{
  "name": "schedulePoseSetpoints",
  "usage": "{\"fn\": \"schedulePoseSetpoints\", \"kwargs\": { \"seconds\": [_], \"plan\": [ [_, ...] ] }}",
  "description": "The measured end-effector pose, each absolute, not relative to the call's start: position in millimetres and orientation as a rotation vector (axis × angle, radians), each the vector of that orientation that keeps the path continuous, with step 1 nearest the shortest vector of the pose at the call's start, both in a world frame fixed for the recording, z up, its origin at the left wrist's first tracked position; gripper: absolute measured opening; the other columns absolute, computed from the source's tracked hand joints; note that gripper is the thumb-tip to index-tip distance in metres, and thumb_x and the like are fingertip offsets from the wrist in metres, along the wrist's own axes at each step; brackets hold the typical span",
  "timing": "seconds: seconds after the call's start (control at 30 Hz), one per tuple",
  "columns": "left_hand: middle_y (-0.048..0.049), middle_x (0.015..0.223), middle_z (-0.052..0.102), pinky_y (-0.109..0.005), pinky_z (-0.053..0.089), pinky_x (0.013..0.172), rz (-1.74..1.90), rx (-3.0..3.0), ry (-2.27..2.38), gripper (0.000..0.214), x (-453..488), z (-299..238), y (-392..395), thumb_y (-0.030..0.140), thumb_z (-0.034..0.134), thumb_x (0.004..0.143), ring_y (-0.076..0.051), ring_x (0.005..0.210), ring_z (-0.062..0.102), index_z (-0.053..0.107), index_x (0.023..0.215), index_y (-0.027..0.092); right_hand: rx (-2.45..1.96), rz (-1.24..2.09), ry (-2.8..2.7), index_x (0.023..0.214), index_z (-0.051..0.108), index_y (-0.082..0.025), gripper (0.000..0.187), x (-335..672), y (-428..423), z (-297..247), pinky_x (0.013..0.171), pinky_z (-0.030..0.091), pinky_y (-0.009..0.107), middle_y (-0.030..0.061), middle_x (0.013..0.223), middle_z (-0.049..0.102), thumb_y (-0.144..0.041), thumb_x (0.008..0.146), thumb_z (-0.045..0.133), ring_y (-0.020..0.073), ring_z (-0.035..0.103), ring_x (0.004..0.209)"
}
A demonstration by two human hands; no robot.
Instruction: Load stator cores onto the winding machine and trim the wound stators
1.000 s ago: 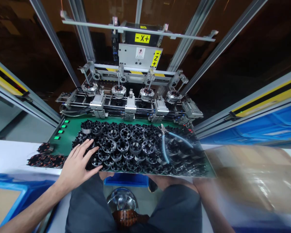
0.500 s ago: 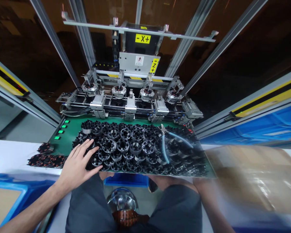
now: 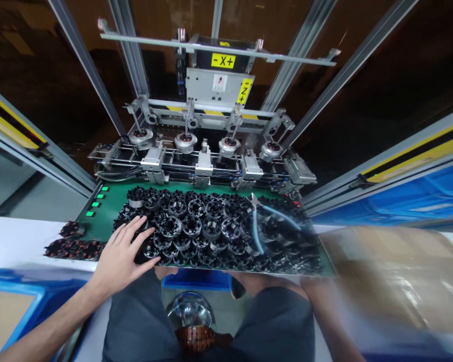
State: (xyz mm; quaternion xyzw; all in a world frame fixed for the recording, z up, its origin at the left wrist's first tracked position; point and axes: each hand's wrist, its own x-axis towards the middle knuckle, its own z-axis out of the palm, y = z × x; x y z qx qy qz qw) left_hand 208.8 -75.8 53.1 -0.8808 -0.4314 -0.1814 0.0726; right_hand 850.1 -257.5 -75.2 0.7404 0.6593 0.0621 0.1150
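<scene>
My left hand rests with its fingers spread on a dense pile of black plastic ring-shaped parts, which lie on a green board. It holds nothing I can see. My right hand sits mostly hidden beneath the board's front edge, with a dark object close beside it. Blue-handled diagonal cutters lie on the pile, well above my right hand. Left of my left hand, dark parts with copper windings lie on the white bench.
Behind the board stands a test machine with several round fixtures, pneumatic cylinders and an aluminium frame. A blue crate and a chrome stool sit below. Blurred cardboard lies at the right.
The whole view has shifted slightly with my head, and the machine looks sharper. My hands, the parts and the cutters have not visibly moved.
</scene>
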Motion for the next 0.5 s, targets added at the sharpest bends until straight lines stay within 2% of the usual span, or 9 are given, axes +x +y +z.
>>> {"fn": "schedulePoseSetpoints", "kwargs": {
  "seconds": [0.1, 0.27, 0.5],
  "plan": [
    [-0.0216, 0.172, 0.052, -0.062, 0.041, 0.131, -0.544, -2.643, -1.294, 0.062, 208.8, 53.4, -76.3, 0.059, 0.069, 0.103, -0.043, 0.162, 0.048, 0.059, 0.152, 0.022, 2.164, 0.152, 1.934, 0.076, 0.075, -0.020, 0.026, 849.0, -256.4, -74.7, 0.083, 0.037, 0.036, 0.0060, 0.068, 0.066, -0.009, 0.095, 0.062, 0.0192, 0.050, 0.068],
    [-0.0214, 0.172, 0.053, -0.062, 0.041, 0.131, -0.543, -2.645, -1.297, 0.062, 208.6, 53.6, -76.6, 0.059, 0.070, 0.102, -0.043, 0.162, 0.048, 0.060, 0.151, 0.022, 2.111, 0.162, 1.890, 0.083, 0.079, -0.020, 0.016, 850.6, -254.1, -76.2, 0.086, 0.036, 0.038, 0.0057, 0.067, 0.065, -0.008, 0.088, 0.069, 0.0201, 0.051, 0.069],
    [-0.0224, 0.172, 0.052, -0.062, 0.043, 0.129, -0.533, -2.633, -1.269, 0.063, 208.2, 53.8, -75.6, 0.058, 0.069, 0.103, -0.043, 0.160, 0.051, 0.058, 0.152, 0.021, 2.194, 0.148, 1.909, 0.083, 0.080, -0.020, 0.031, 854.8, -257.0, -83.3, 0.083, 0.037, 0.035, 0.0081, 0.076, 0.071, -0.007, 0.098, 0.056, 0.0201, 0.055, 0.074]
  ]
}}
